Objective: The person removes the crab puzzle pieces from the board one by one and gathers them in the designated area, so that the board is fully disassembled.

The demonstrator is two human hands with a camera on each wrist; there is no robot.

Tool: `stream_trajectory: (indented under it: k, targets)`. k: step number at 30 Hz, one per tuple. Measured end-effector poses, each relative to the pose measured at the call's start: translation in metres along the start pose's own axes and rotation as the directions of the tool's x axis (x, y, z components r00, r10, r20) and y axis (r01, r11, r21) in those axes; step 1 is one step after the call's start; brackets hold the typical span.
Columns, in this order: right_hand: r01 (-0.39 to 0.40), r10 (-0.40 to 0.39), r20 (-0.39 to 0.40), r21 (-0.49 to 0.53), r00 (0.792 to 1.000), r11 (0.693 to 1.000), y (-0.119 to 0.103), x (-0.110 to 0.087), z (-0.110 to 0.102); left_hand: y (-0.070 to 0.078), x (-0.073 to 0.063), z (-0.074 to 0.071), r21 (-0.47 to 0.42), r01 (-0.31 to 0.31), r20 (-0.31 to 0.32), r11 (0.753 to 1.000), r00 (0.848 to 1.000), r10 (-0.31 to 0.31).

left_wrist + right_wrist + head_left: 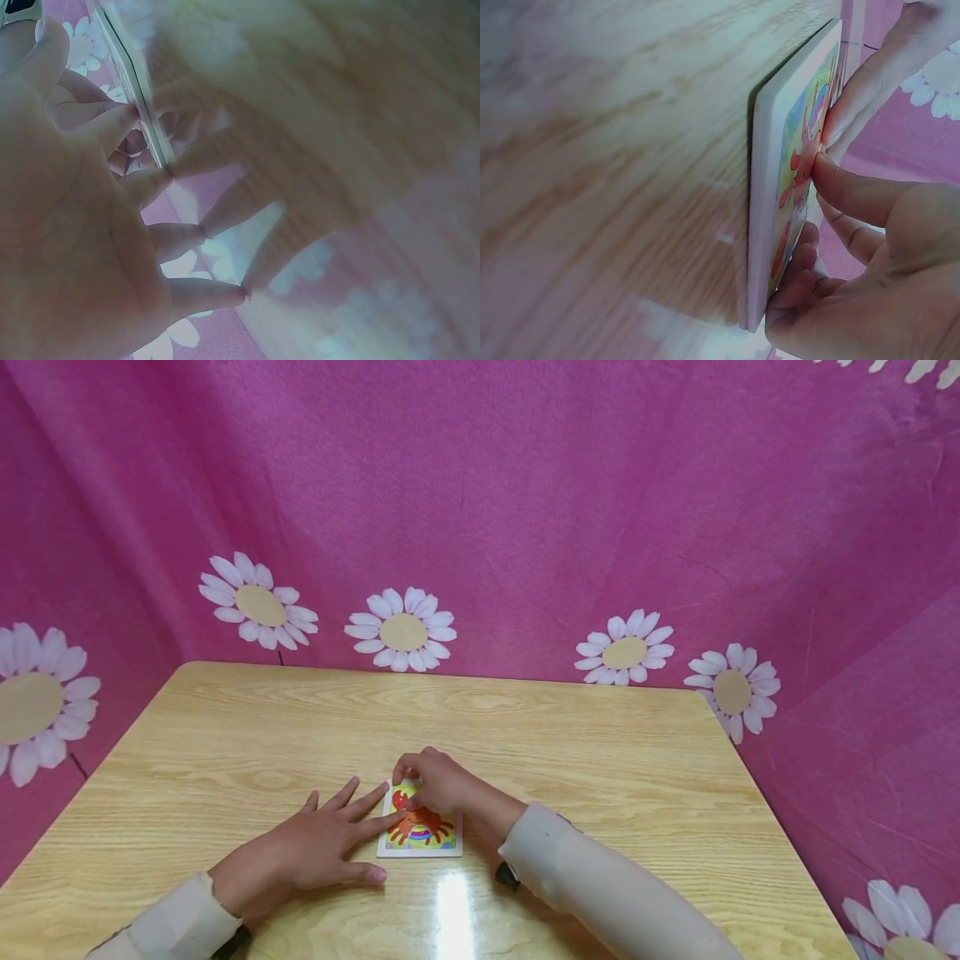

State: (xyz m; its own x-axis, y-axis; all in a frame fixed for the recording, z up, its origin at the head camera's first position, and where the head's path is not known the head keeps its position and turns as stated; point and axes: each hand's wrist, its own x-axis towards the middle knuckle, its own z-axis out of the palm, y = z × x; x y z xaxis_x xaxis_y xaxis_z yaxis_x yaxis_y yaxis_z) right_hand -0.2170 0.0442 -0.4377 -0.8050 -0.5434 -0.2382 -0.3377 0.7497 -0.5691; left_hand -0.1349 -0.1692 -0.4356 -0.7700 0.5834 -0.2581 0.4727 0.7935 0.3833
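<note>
A small square picture puzzle (420, 835) with a white border lies flat on the table, showing a red-orange crab on yellow. From its far side my right hand (448, 783) reaches over it. In the right wrist view, the thumb (847, 186) of that hand touches the puzzle face (802, 161), while its other fingers curl at the far edge. My left hand (318, 845) is spread palm down at the puzzle's left side. Some of its fingertips touch the board, as the left wrist view also shows beside the board's edge (131, 82). Part of the picture is hidden by the hands.
The light wooden table (562, 735) has a glossy top with a bright reflection near its front. A pink cloth (487, 527) printed with white daisies hangs behind it and at both sides.
</note>
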Motion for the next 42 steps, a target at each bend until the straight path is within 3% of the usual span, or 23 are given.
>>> stream_trajectory:
  k: [16, 27, 36, 42]
  targets:
    - [-0.039, 0.040, 0.035, -0.023, 0.999, 0.999, -0.0033, 0.0064, -0.0010, -0.0001, 0.0008, -0.0011, 0.012, 0.003, 0.020, 1.000, 1.000, -0.003]
    - [-0.013, 0.013, 0.027, -0.028, 1.000, 1.000, -0.0042, 0.0041, -0.0018, -0.0009, 0.0007, -0.0003, 0.019, -0.009, 0.011, 1.000, 1.000, 0.008]
    - [0.022, -0.024, 0.028, 0.061, 0.999, 0.998, -0.0009, 0.0063, -0.0029, -0.0025, 0.0009, -0.0003, 0.022, -0.017, 0.011, 1.000, 1.000, 0.017]
    - [0.032, -0.033, 0.022, 0.048, 0.999, 0.998, 0.0010, 0.0086, -0.0013, -0.0021, 0.0006, -0.0009, 0.015, -0.022, 0.012, 1.000, 1.000, 0.022]
